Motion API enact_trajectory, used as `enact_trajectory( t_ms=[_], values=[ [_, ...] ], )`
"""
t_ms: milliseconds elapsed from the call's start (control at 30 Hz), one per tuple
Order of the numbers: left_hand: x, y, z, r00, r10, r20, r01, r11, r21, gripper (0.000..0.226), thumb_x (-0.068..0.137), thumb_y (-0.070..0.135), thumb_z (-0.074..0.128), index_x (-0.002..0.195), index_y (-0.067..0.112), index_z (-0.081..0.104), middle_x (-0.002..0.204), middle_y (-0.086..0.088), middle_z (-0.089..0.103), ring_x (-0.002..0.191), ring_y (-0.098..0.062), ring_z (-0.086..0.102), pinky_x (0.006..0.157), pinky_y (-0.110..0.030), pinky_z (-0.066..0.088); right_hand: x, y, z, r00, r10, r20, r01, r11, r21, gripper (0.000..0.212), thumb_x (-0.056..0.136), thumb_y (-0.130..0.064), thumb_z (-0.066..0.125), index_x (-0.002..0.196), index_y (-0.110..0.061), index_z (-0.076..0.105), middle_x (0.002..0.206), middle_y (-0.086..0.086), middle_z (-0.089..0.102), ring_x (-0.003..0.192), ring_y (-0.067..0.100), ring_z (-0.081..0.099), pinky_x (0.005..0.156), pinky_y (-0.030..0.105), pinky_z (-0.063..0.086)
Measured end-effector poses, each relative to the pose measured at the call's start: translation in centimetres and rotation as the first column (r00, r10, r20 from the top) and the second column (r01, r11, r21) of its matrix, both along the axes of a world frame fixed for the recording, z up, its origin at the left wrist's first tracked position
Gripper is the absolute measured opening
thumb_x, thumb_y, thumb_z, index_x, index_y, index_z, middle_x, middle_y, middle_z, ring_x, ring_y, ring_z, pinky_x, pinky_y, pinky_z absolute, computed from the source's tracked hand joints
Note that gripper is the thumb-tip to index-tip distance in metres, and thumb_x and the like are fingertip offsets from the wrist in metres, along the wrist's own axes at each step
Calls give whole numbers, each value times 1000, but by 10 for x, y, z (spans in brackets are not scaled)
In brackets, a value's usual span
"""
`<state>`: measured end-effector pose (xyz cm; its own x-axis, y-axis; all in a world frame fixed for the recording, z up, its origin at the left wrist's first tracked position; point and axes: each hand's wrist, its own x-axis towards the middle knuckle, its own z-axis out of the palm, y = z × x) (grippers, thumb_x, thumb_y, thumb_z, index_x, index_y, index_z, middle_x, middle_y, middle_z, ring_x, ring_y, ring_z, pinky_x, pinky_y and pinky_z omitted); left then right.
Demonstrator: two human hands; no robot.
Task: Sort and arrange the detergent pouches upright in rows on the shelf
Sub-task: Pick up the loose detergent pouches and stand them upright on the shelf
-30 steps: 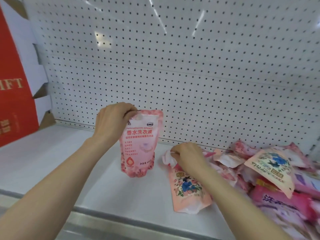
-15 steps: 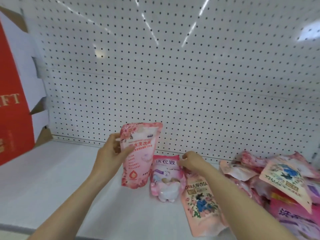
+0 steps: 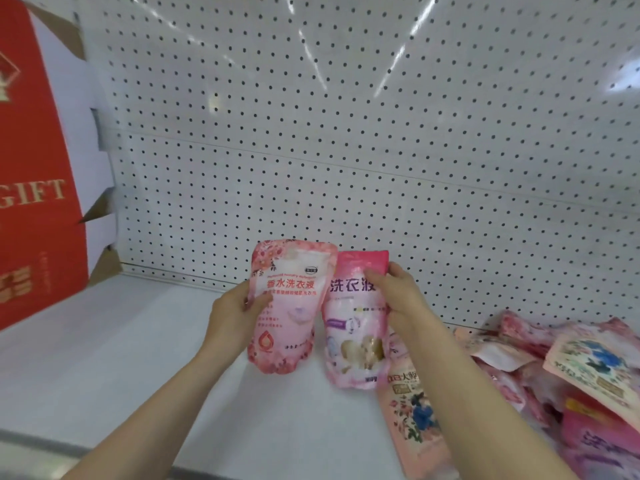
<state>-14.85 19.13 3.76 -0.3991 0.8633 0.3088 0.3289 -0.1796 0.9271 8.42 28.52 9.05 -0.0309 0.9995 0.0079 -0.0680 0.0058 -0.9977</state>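
Left grip [image 3: 232,315] grasps floral pink pouch [image 3: 294,306] (upright); right grip [image 3: 398,296] grasps magenta-topped pouch [image 3: 353,329].

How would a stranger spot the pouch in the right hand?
Below the white pegboard wall, on the shelf, two pouches are held upright side by side. It is the right pouch, gripped near its top by the right hand. Unlike the pale floral pouch in the left hand, it has a hot-pink top band.
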Motion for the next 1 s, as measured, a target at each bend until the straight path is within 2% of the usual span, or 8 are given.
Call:
enact_trajectory(
  t_ms=[133, 267, 467, 567, 667, 733, 833, 1000],
  values=[
    [3, 9, 2, 999, 32, 28, -32, 999, -15, 11, 92, 22, 62, 94, 33, 66, 91, 7, 71, 87, -17, 68, 77, -37, 57, -4, -12, 8, 975, -23, -221, 63, 983, 174, 12, 94, -9, 62, 102, -18, 61, 100, 9, 73, 85, 24, 72, 79, 42, 60],
    [5, 14, 2, 996, 68, 54, -67, 997, -24, 5, 92, 23, 61, 94, 26, 66, 92, -4, 71, 89, -25, 68, 81, -44, 57, -3, -14, -9, 930, -26, -366, 87, 985, 151, 16, 95, -6, 58, 106, -16, 63, 108, 9, 72, 96, 24, 69, 87, 41, 56],
    [5, 16, 6, 998, 50, -48, -51, 998, -21, 14, 92, 19, 60, 106, 20, 56, 99, 2, 67, 97, -26, 64, 74, -34, 53, 2, -9, -13, 984, -58, -168, 88, 980, 180, 21, 95, -7, 59, 116, -9, 61, 116, 13, 69, 105, 26, 66, 94, 40, 54],
    [12, 3, 10, 965, 210, -156, -170, 956, 239, 52, 85, 7, 67, 128, 19, 42, 126, 2, 47, 115, -22, 54, 92, -37, 48, 21, -10, -4, 1000, 0, -27, 5, 981, 192, 29, 92, -9, 64, 121, -13, 59, 118, 9, 69, 109, 24, 65, 94, 35, 53],
    [26, -15, 6, 906, 316, -282, -132, 843, 522, 60, 78, -1, 69, 129, 18, 44, 132, -3, 36, 119, -23, 47, 102, -32, 41, 65, -13, -1, 972, -50, 231, 5, 981, 193, 38, 91, -14, 65, 127, -20, 57, 118, 3, 67, 107, 17, 64, 95, 33, 51],
    [42, -20, -1, 898, 151, -413, 76, 873, 483, 50, 82, 1, 67, 123, 22, 50, 123, 5, 41, 106, -13, 53, 93, -25, 45, 95, -18, -6, 770, -194, 608, 89, 976, 199, 37, 92, -19, 61, 129, -21, 56, 120, 2, 65, 98, 16, 63, 87, 31, 49],
    [73, -17, -15, 763, -203, -614, 408, 888, 214, 30, 88, 15, 66, 115, 28, 59, 114, 14, 52, 95, -2, 57, 83, -28, 51, 123, -29, -22, 270, -133, 954, 89, 990, 113, 41, 91, -20, 61, 132, -16, 55, 124, 7, 63, 101, 23, 62, 85, 33, 50],
    [129, -2, -37, 494, -501, -711, 573, 802, -168, 40, 94, 40, 56, 133, 30, 52, 137, 9, 48, 124, -9, 46, 102, -28, 39, 137, -55, -42, 109, -99, 989, 46, 995, 94, 40, 92, -23, 57, 132, -19, 57, 131, 6, 61, 114, 25, 60, 88, 32, 51]
  ],
)
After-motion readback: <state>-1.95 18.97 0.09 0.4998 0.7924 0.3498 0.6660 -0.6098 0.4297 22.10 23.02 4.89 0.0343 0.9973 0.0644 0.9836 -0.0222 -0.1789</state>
